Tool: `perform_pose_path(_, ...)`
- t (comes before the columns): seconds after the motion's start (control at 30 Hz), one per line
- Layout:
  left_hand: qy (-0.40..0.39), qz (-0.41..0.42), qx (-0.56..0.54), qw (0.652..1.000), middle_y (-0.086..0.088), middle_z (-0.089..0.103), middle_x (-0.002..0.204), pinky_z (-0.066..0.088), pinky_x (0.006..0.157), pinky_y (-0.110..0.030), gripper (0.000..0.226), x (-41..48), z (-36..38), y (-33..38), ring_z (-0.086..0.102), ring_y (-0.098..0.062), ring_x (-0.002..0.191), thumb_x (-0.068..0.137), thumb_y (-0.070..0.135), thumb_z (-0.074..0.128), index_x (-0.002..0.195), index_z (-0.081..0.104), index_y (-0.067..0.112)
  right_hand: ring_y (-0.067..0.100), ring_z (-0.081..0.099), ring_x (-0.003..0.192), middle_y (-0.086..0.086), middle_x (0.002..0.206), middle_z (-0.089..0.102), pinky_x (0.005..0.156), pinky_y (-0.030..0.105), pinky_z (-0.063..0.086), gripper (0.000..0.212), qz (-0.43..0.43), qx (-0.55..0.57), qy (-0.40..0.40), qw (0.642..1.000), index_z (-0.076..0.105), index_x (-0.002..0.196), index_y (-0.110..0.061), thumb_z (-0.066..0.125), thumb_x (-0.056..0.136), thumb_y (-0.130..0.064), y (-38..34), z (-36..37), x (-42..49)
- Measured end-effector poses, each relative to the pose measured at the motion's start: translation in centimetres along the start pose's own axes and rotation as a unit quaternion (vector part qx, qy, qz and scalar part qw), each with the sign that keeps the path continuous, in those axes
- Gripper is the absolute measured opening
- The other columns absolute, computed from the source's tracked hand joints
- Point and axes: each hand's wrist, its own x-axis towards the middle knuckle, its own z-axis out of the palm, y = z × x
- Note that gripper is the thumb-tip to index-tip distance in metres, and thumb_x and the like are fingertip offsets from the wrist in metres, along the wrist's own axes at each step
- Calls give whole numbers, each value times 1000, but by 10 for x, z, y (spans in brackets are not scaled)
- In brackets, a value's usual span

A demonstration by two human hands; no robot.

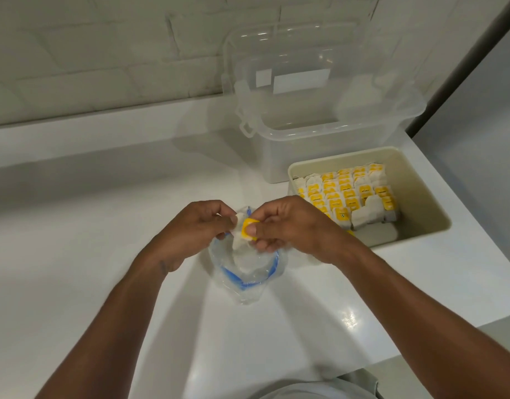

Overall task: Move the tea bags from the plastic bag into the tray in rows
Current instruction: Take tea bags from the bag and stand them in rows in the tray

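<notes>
Step in hand: a single tea bag (240,242) is being drawn out of the plastic bag (245,279) at centre frame, judged ready for carrying to the tray (420,197) at right.
Left hand (196,228): fingers curled, pinching the white paper end of the tea bag.
Right hand (288,226): thumb and forefinger pinching the yellow label (245,225) of the same tea bag.
Task item location: held between both hands, just above the open mouth of the plastic bag, which lies on the counter (104,254).
Tray status: rows of tea bags (346,194) fill the upper part. The row nearest the lower edge looks uneven, with some bags tipped, and bare floor shows below it.
Advice: release one hand, keep the pinch light so the paper does not tear, and set the bag upright, label up, against the last row.
Also present: a clear lidded box (305,145), lid raised, behind the tray.
Hidden or unclear: the bag's remaining contents cannot be counted through the crumpled plastic. The label print is too small to read. Whether the string is tangled cannot be told. The fingertips of both hands are partly covered.
</notes>
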Motion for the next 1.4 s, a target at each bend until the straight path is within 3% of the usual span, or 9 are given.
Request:
perform_pose_path(0.07,-28,-2,-10,1000,5,68,77,39,64,-23,12,-1,3,5,56,-7,71,97,20,61,87,67,17,16,71,69,10,78,75,73,36,61,10,-10,-62,97,993,73,93,-10,73,88,-19,6,-4,7)
perform_pose_path(0.2,30,-14,17,999,7,70,86,42,63,-19,12,8,1,5,57,-8,70,96,20,61,88,69,17,12,70,69,6,77,74,66,24,57,11,6,2,60,998,72,96,-10,72,89,-19,4,-11,5)
perform_pose_path(0.33,20,3,22,1000,11,70,84,40,56,-8,11,10,2,10,56,-2,66,96,20,62,89,71,19,3,63,63,0,78,73,59,18,48,9,-13,-64,102,993,74,91,-18,75,86,-25,4,-18,7)
perform_pose_path(0.43,21,21,44,999,11,71,83,44,66,-15,11,12,4,16,59,-2,69,95,22,64,87,72,22,-6,58,65,-13,80,70,60,12,43,7,-29,-141,141,980,76,87,-26,77,83,-32,4,-23,7)
perform_pose_path(0.6,22,45,126,991,13,71,81,48,72,-25,11,16,8,28,63,-9,78,92,27,67,82,73,28,-2,60,62,-11,71,70,65,21,46,7,-38,-151,161,975,73,86,-26,75,84,-32,2,-35,1)
perform_pose_path(0.9,19,100,188,977,16,74,79,49,70,-24,8,22,26,86,67,-2,76,88,24,73,84,77,29,9,64,58,-3,63,66,52,19,46,21,-57,-124,121,983,62,98,-23,77,83,-22,-16,-89,-22)
perform_pose_path(1.03,19,114,187,976,13,72,71,49,70,-31,5,28,47,107,62,-9,69,88,24,74,84,77,25,12,60,62,7,72,66,61,26,51,17,-63,-92,79,991,67,98,-12,76,84,-15,-19,-120,-33)
perform_pose_path(1.2,34,126,216,968,12,68,69,41,57,-16,4,38,81,126,54,1,57,88,28,74,85,77,27,11,60,66,5,75,63,60,22,51,20,-58,-75,54,994,67,106,-16,71,88,-9,-11,-156,-40)
perform_pose_path(1.4,43,117,238,963,9,73,80,53,75,-31,5,46,125,133,66,-9,76,86,32,74,82,77,32,20,74,81,8,86,63,70,25,59,29,19,-13,7,1000,65,119,-12,61,92,-1,9,-194,-51)
